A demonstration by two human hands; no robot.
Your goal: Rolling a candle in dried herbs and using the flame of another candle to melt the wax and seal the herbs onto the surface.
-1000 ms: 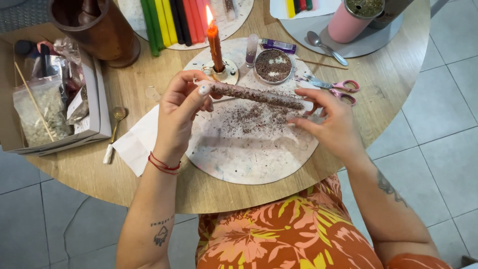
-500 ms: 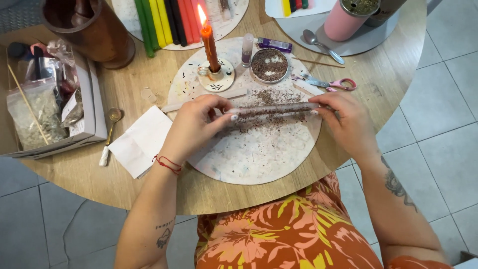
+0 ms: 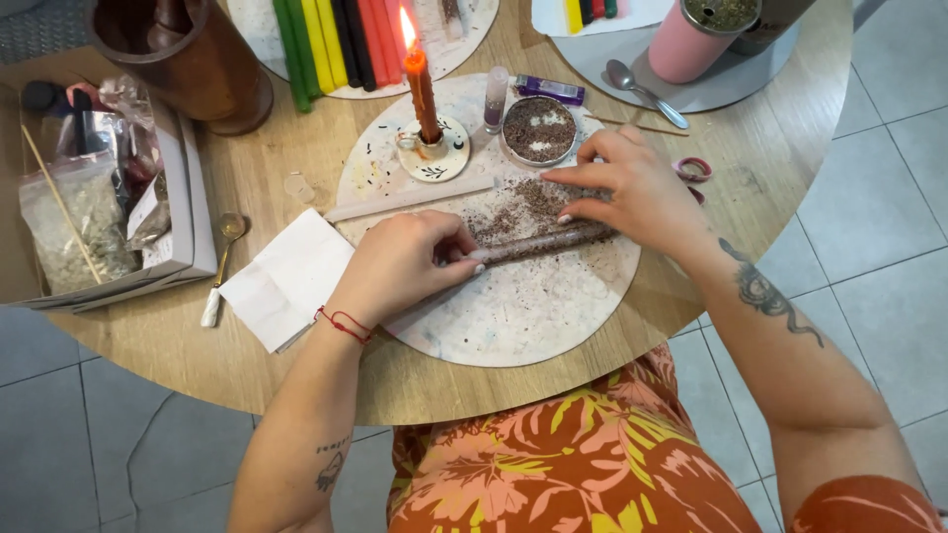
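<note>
— Both hands have dropped flat since the earlier frames: the coated candle (image 3: 538,243), which was lifted above the round board (image 3: 513,316), now lies on it, pressed into the scattered herbs (image 3: 523,202).

— Starting from the left, what sits where?

— At the far left is an open box (image 3: 188,227) with bags of dried material, then a small spoon (image 3: 227,237) and a white napkin (image 3: 286,276) on the tabletop (image 3: 296,148). The left hand (image 3: 400,266) comes next, palm down, wrist with a red cord bracelet, fingers (image 3: 464,259) lying flat over the candle's left end, not wrapped around it. Behind it a lit red candle (image 3: 423,94) stands in a small holder, and a round tin (image 3: 538,128) of herbs sits to its right.

— And the right hand?

— The right hand (image 3: 637,188) rests over the candle's right end, fingers (image 3: 583,212) stretched and spread narrowly, fingertips pressing it down. The forearm slants in from the lower right. Pink-handled scissors (image 3: 694,170) peek out beyond it.

— Which step does it look like?

— Rolling the candle across the herbs to coat it, I'd judge. The next roll calls for even pressure from both palms, kept well short of the flame.
</note>
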